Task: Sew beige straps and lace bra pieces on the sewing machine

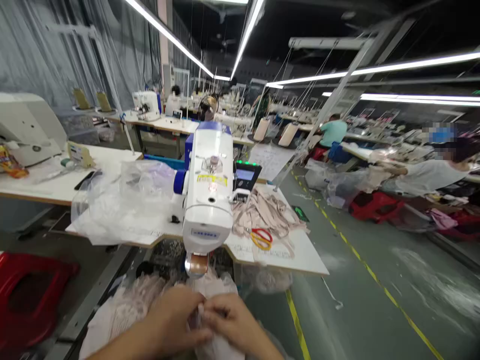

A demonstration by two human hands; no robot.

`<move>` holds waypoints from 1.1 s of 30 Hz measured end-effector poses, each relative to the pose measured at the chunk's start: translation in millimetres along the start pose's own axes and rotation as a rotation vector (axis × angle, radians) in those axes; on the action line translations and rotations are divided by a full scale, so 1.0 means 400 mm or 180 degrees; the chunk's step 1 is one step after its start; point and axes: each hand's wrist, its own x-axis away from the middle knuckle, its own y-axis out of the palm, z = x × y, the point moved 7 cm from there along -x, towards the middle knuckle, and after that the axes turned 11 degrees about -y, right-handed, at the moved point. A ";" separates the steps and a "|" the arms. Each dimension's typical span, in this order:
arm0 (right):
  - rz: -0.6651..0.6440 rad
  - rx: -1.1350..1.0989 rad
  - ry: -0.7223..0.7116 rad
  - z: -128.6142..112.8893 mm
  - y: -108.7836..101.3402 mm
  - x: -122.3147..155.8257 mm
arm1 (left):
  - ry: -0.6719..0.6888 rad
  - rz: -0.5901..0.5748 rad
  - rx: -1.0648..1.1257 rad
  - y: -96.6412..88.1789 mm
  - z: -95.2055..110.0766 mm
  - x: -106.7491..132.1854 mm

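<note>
Below the front of a white and blue sewing machine, my left hand and my right hand meet with their fingertips close together. Both are closed on pale fabric, pinching a small part of it between them. The exact edge they grip is partly hidden by the fingers. More pale pink gathered fabric hangs to the left of my left hand. Just above the hands sits the machine's lower arm end with a copper-coloured part.
Beige fabric strips and red-yellow scissors lie right of the machine. Clear plastic bags cover the table's left side. A red stool stands at left. Other people sit at machines, one in a teal shirt.
</note>
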 end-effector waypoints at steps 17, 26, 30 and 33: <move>0.0857 0.0454 0.0422 0.108 -0.143 -0.120 | -0.1044 0.0844 0.1409 -0.112 -0.170 -0.154; 0.0864 0.0206 0.0290 0.130 -0.169 -0.137 | -0.0857 0.1063 0.1350 -0.116 -0.182 -0.192; 0.0948 0.0221 0.0412 0.122 -0.175 -0.135 | -0.0914 0.1039 0.1208 -0.116 -0.179 -0.193; 0.1026 0.0294 0.0590 0.121 -0.175 -0.130 | -0.0894 0.1022 0.1165 -0.118 -0.177 -0.192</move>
